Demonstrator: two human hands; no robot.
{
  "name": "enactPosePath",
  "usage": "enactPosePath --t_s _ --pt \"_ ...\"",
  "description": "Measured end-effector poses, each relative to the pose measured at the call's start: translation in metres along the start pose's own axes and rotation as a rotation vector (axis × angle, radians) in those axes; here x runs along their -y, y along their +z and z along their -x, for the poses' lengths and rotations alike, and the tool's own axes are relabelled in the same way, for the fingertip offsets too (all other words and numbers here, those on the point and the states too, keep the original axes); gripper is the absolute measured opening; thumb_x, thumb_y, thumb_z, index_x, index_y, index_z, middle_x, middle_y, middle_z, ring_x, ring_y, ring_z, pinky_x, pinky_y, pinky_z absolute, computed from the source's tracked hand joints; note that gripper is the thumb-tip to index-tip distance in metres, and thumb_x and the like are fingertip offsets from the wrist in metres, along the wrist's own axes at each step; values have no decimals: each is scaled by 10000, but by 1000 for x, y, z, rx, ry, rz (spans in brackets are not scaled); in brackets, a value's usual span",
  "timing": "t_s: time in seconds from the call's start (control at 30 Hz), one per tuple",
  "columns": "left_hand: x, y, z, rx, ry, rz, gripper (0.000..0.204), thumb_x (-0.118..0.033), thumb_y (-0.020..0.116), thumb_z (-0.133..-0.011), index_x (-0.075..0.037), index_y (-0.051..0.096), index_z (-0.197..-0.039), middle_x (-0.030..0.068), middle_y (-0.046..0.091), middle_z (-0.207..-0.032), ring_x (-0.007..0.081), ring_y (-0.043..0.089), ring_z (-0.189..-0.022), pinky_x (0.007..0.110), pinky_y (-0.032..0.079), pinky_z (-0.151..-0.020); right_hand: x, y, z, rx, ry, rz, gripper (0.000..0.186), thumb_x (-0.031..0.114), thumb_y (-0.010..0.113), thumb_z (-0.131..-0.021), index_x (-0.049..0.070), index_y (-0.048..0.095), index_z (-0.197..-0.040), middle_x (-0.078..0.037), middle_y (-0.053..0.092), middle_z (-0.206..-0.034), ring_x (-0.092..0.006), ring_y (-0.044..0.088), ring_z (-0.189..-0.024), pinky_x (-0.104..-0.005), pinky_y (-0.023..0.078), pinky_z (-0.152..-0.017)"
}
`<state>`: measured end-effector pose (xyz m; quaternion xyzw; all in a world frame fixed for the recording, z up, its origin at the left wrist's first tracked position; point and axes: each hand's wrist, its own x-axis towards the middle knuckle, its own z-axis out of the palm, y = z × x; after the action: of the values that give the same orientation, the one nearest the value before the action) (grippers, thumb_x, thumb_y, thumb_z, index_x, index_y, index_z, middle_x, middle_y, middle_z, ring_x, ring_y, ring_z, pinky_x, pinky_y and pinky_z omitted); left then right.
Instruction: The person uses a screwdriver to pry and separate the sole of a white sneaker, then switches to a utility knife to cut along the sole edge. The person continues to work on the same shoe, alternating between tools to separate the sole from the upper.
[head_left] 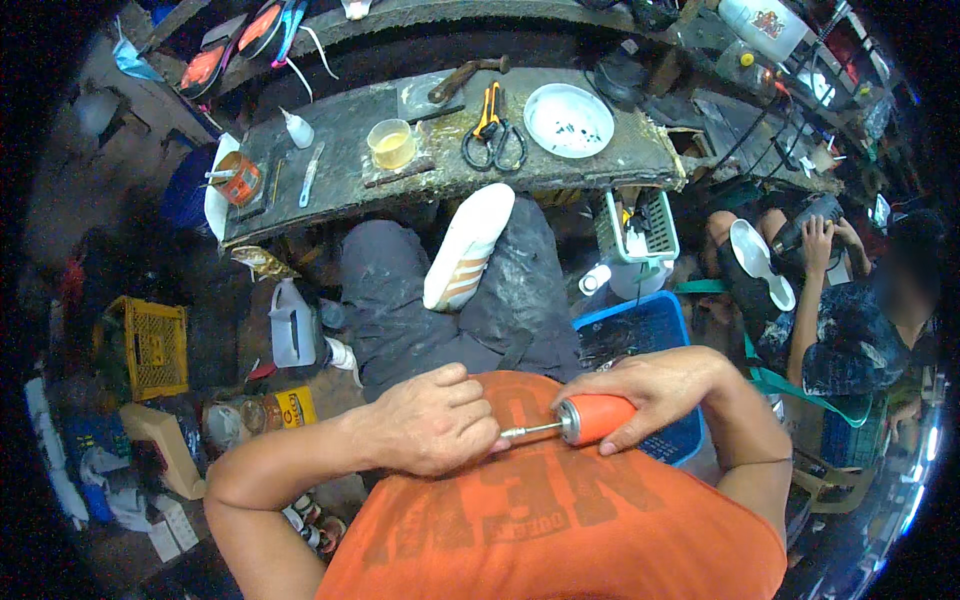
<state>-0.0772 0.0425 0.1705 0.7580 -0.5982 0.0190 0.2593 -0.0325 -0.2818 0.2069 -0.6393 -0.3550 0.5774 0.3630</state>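
Note:
In front of my orange shirt, my right hand [655, 395] is wrapped round the thick handle of an orange-handled awl [598, 418]. Its thin metal shaft points left, toward my left hand [440, 420]. That hand is closed in a fist, with the fingers at the shaft's tip; the very end is hidden by them. A white shoe [470, 245] with tan stripes rests across my dark-trousered thighs, its sole facing away to the left, beyond both hands and touched by neither.
A low bench [350, 195] beyond my knees bears scissors [492, 135], a hammer [468, 75], a white bowl [568, 120], a cup of yellowish liquid [392, 145] and a red can [238, 180]. Blue [640, 335] and green baskets [655, 225] stand right; another person [850, 330] sits there holding something dark.

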Motion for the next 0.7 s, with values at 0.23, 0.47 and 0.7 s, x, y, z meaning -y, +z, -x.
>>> enactPosePath --t_s 0.23,0.47,0.7 --pt "-6 -21 13 -92 19 121 248 -259 778 -846 -116 589 -772 7 490 -696 210 516 -645 392 409 -634 19 -11 36 -11 -25 70 764 388 831 -920 46 495 -1514 -198 644 -1407 -368 652 -1264 -426 529 -1047" --pt "61 -22 83 -447 -823 -45 472 64 744 -868 -32 701 -1328 109 649 -962 226 647 -896 346 535 -829 -28 -13 49 -755 -20 -197 715 239 869 -867 65 532 -1474 -53 672 -1147 -156 641 -1052 -338 536 -946" --pt "101 31 141 -819 -1252 243 276 -55 656 -1012 -13 693 -1283 102 733 -1023 154 675 -858 308 536 -785 -81 -66 38 -1280 63 -405 458 296 776 -955 86 570 -1306 -6 640 -885 -95 601 -571 -260 525 -509"
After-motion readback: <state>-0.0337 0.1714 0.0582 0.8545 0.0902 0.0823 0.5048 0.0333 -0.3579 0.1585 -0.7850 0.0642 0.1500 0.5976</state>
